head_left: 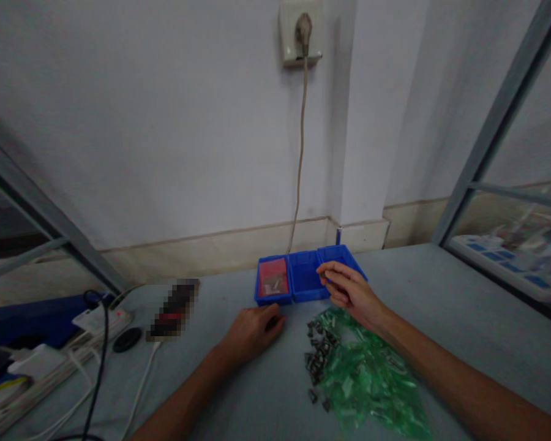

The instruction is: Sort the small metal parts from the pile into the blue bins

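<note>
My left grip (254, 334) is loosely curled on the surface (239, 398), can't tell if anything's in it. Then blue trays (305, 278), red packet (272, 275) in the leftmost, loose metal bits (321, 357) nearer me, right grip (356, 295) pinching a small piece (324, 277) by the trays, green bag (371, 386) below that wrist.

Left of my left hand (253, 335) I see a pixelated dark object (173, 309), a round black disc (127, 340) and, farther out, a white power strip (4, 410). Beyond and well above my right hand (350, 293), a plug (304, 27) sits in a wall socket (287, 30).
</note>
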Demonstrator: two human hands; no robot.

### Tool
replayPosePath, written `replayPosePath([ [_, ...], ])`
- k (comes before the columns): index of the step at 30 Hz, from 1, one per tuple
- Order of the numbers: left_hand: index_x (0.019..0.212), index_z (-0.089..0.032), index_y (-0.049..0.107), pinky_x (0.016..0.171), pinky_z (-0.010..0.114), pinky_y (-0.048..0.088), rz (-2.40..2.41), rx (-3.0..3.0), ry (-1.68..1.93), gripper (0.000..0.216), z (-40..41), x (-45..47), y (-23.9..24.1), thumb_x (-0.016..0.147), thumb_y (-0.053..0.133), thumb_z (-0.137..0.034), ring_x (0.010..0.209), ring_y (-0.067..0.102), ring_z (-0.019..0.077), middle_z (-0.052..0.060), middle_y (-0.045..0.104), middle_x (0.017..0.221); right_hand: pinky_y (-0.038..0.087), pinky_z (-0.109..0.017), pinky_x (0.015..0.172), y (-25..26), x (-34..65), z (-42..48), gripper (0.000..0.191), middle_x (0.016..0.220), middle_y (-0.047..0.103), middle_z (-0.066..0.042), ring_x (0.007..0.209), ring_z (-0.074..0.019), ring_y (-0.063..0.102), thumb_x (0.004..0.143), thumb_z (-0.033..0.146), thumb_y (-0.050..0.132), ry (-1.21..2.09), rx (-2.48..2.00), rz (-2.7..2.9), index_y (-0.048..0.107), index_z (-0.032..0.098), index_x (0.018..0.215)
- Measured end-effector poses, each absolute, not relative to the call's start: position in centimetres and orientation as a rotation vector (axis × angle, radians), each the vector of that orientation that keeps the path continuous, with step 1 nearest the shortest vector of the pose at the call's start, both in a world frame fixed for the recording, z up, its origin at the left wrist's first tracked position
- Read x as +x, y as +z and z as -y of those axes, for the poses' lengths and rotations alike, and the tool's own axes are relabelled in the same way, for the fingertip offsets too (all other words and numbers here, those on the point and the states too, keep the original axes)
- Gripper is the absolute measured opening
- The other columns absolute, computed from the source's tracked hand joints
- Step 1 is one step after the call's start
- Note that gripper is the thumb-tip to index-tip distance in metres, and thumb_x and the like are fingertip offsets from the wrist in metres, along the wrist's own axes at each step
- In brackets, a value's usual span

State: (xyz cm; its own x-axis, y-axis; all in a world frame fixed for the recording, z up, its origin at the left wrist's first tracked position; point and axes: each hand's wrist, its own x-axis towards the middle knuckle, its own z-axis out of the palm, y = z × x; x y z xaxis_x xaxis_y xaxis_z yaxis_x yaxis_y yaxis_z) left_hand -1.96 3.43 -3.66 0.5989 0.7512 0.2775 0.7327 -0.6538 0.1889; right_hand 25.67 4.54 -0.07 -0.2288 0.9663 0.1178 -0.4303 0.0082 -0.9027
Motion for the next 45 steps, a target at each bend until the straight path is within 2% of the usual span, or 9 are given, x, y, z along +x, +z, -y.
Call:
replayPosePath([
  [8, 0.084, -0.022, 0.056, 0.057, 0.024, 0.036, -1.263, 2.727, 0.552, 0.022, -3.5, -2.0, -3.8, 0.102, 0.050, -0.034, 0.057, 0.056, 0.0119, -0.002, 0.065, 0.071, 0.019, -0.020, 0.040, -0.7, 25.3, -4.6, 0.026, 0.089, 0.067, -0.003, 0.044, -0.0038, 0.037, 0.084, 0.038, 0.075, 1.369, -0.756, 1.251, 0.068, 0.020, 0.102],
  [14, 0.084, -0.022, 0.056, 0.057, 0.024, 0.034, -1.288, 2.724, 0.538, 0.019, -3.4, -2.0, -3.6, 0.100, 0.052, -0.031, 0.056, 0.056, 0.0122, -0.002, 0.065, 0.071, 0.019, -0.020, 0.040, -0.3, 25.3, -4.5, 0.022, 0.083, 0.065, -0.001, 0.045, -0.0043, 0.036, 0.085, 0.035, 0.073, 1.448, -0.734, 1.163, 0.067, 0.019, 0.100],
  [19, 0.080, -0.022, 0.055, 0.056, 0.024, 0.034, -1.297, 2.731, 0.518, 0.020, -3.3, -2.0, -3.4, 0.099, 0.053, -0.030, 0.056, 0.054, 0.0120, -0.002, 0.064, 0.069, 0.015, -0.019, 0.041, -0.5, 25.2, -4.7, 0.028, 0.063, 0.049, 0.006, 0.043, -0.0045, 0.028, 0.085, 0.039, 0.075, 1.542, -0.701, 1.027, 0.066, 0.019, 0.102],
  [26, 0.081, -0.021, 0.056, 0.057, 0.023, 0.035, -1.292, 2.717, 0.519, 0.020, -3.2, -1.9, -3.1, 0.099, 0.053, -0.031, 0.057, 0.055, 0.0121, -0.001, 0.064, 0.072, 0.012, -0.019, 0.040, -0.6, 25.1, -4.6, 0.028, 0.054, 0.034, 0.011, 0.043, -0.0046, 0.016, 0.083, 0.038, 0.077, 1.620, -0.655, 0.972, 0.065, 0.018, 0.099],
  [28, 0.082, -0.021, 0.056, 0.057, 0.023, 0.036, -1.283, 2.724, 0.512, 0.019, -3.2, -1.9, -3.0, 0.099, 0.053, -0.030, 0.058, 0.055, 0.0123, -0.001, 0.065, 0.074, 0.011, -0.019, 0.040, -0.4, 25.1, -4.5, 0.027, 0.056, 0.035, 0.010, 0.043, -0.0041, 0.015, 0.084, 0.037, 0.076, 1.617, -0.649, 0.964, 0.066, 0.019, 0.099],
  [35, 0.089, -0.021, 0.057, 0.061, 0.025, 0.039, -1.291, 2.807, 0.440, 0.017, -2.8, -1.9, -2.8, 0.100, 0.053, -0.032, 0.065, 0.061, 0.0148, 0.001, 0.068, 0.080, 0.013, -0.020, 0.040, 0.0, 25.0, -4.1, 0.022, 0.071, 0.056, 0.003, 0.043, -0.0023, 0.022, 0.086, 0.033, 0.073, 1.551, -0.662, 1.032, 0.069, 0.017, 0.101],
  [45, 0.088, -0.022, 0.057, 0.059, 0.027, 0.039, -1.413, 2.861, 0.374, 0.020, -2.8, -1.8, -2.7, 0.100, 0.053, -0.037, 0.065, 0.063, 0.0169, 0.002, 0.070, 0.081, 0.013, -0.019, 0.039, -0.1, 24.9, -4.1, 0.018, 0.077, 0.062, 0.001, 0.043, -0.0017, 0.026, 0.084, 0.031, 0.075, 1.566, -0.661, 1.038, 0.064, 0.019, 0.092],
])
